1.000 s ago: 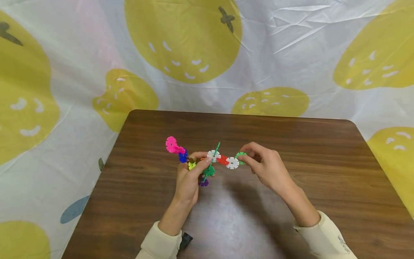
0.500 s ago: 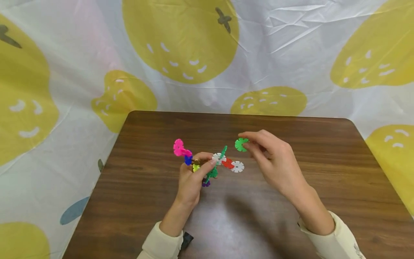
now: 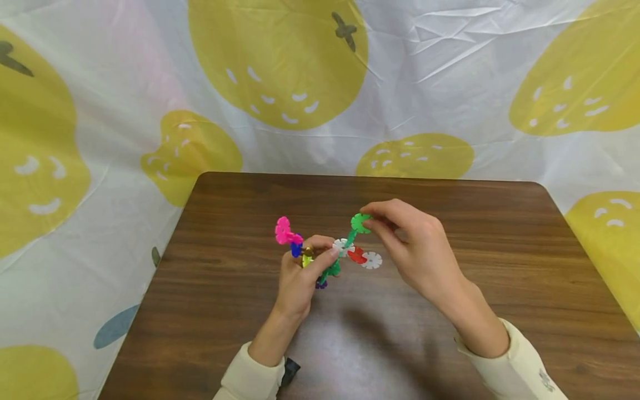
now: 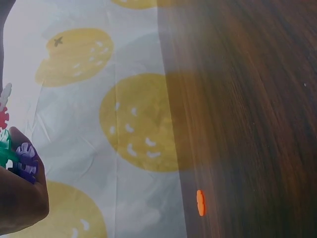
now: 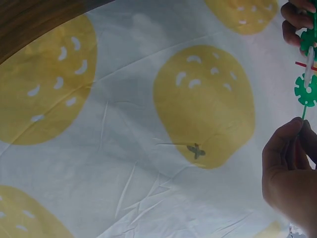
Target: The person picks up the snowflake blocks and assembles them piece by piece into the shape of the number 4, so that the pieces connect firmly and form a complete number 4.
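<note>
My left hand (image 3: 320, 250) grips a cluster of interlocked plastic snowflake discs (image 3: 345, 253) above the brown table (image 3: 450, 333). The cluster has pink discs (image 3: 283, 230) at its left end, a red disc (image 3: 357, 255) and a white disc (image 3: 372, 260) at its right, and an upright green disc (image 3: 350, 238) in the middle. My right hand (image 3: 369, 221) pinches a loose green disc (image 3: 360, 222) against the top of that upright green one. In the right wrist view my right hand (image 5: 290, 168) sits just below a green disc (image 5: 306, 90). In the left wrist view my left hand (image 4: 20, 198) covers most of the cluster.
A white cloth with yellow fruit prints (image 3: 280, 61) hangs behind and around the table. In the left wrist view a small orange piece (image 4: 200, 202) lies by the table edge (image 4: 173, 124). A small dark object (image 3: 288, 370) shows by my left sleeve.
My right hand pulled the green disc off the right end of the chain, lifted it and carried it left to the top of the upright green disc. The left hand shifted slightly right.
</note>
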Tool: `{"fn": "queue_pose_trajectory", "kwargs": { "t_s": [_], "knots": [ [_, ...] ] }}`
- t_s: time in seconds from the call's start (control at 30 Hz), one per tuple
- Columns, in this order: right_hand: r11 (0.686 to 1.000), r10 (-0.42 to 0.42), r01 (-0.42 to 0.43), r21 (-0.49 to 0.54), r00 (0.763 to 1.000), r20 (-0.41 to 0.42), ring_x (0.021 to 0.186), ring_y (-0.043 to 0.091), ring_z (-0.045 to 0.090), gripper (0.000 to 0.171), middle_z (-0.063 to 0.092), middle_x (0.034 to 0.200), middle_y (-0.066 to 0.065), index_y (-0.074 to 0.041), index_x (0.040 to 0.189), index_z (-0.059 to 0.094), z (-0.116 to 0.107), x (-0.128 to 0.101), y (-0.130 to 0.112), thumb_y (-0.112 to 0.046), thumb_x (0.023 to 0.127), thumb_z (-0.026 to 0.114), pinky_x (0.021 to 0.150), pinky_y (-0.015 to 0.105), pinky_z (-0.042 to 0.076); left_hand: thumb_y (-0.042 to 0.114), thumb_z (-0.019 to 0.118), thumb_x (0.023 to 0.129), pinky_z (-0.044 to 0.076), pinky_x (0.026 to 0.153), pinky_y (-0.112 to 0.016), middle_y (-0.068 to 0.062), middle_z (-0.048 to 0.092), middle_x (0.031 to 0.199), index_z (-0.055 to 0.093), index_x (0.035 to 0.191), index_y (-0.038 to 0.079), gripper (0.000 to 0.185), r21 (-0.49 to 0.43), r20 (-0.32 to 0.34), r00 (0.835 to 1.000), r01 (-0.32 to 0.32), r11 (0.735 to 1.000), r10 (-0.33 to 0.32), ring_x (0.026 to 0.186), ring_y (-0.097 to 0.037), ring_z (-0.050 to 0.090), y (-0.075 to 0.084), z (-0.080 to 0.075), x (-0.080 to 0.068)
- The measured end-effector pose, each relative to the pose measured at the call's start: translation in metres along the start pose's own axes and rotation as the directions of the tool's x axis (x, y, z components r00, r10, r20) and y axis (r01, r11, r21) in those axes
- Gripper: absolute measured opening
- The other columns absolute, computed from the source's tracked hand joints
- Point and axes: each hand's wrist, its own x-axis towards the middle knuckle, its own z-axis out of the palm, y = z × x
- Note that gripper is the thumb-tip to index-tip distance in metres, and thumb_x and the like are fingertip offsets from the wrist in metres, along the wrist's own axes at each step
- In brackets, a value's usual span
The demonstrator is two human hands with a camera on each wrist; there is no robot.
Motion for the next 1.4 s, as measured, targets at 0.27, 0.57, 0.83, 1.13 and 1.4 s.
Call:
{"fn": "queue_pose_trajectory", "kwargs": {
  "t_s": [0.27,0.57,0.83,1.13,1.4],
  "knots": [
    [1.000,-0.029,0.029,-0.010,1.000,0.008,0.079,0.007,0.065,0.017,0.074,0.092,0.000,-0.008,0.104,0.076,0.003,-0.001,0.000,-0.001,0.089,0.078,0.076,0.010,0.049,0.003,0.070,0.092,0.056,0.058,-0.025,0.004,0.071,0.088,0.067,0.103,-0.013,0.020,-0.006,-0.003,1.000,-0.016,1.000,0.016,0.065,-0.009,0.062,0.001,0.002,0.001],
    [0.999,-0.032,0.032,-0.001,0.999,-0.005,0.079,0.009,0.069,0.019,0.077,0.091,0.000,-0.008,0.102,0.077,0.009,0.002,0.001,0.002,0.087,0.078,0.077,0.011,0.051,-0.001,0.071,0.089,0.057,0.056,-0.024,0.002,0.073,0.092,0.068,0.103,-0.013,0.019,-0.043,-0.069,0.997,-0.046,0.998,0.043,0.069,-0.008,0.062,-0.003,0.003,0.002],
    [0.999,-0.010,0.009,0.038,1.000,0.011,0.079,0.008,0.068,0.018,0.077,0.094,-0.001,-0.007,0.103,0.078,0.010,0.003,0.003,0.001,0.087,0.079,0.075,0.009,0.051,-0.001,0.071,0.089,0.056,0.056,-0.023,0.005,0.073,0.089,0.067,0.106,-0.015,0.023,-0.015,-0.072,0.997,-0.011,1.000,0.010,0.067,-0.007,0.062,0.001,0.000,0.001],
    [0.991,0.130,-0.131,0.014,0.988,0.083,0.086,0.005,0.070,0.025,0.077,0.101,-0.004,-0.011,0.118,0.075,-0.001,-0.004,0.007,-0.010,0.093,0.076,0.079,0.012,0.055,-0.001,0.070,0.089,0.057,0.056,-0.025,0.005,0.073,0.087,0.073,0.098,-0.002,0.009,-0.025,-0.082,0.997,0.015,1.000,-0.017,0.066,-0.008,0.063,0.001,-0.004,0.002],
    [0.977,0.213,-0.211,-0.027,0.967,0.138,0.083,0.003,0.066,0.017,0.075,0.095,-0.008,-0.014,0.113,0.076,-0.008,-0.014,0.015,-0.014,0.097,0.073,0.073,0.018,0.059,0.000,0.071,0.089,0.056,0.056,-0.025,0.007,0.072,0.084,0.077,0.089,0.021,0.022,-0.028,-0.092,0.995,0.023,0.999,-0.026,0.063,-0.009,0.063,-0.001,-0.005,0.003]
  ]
}}
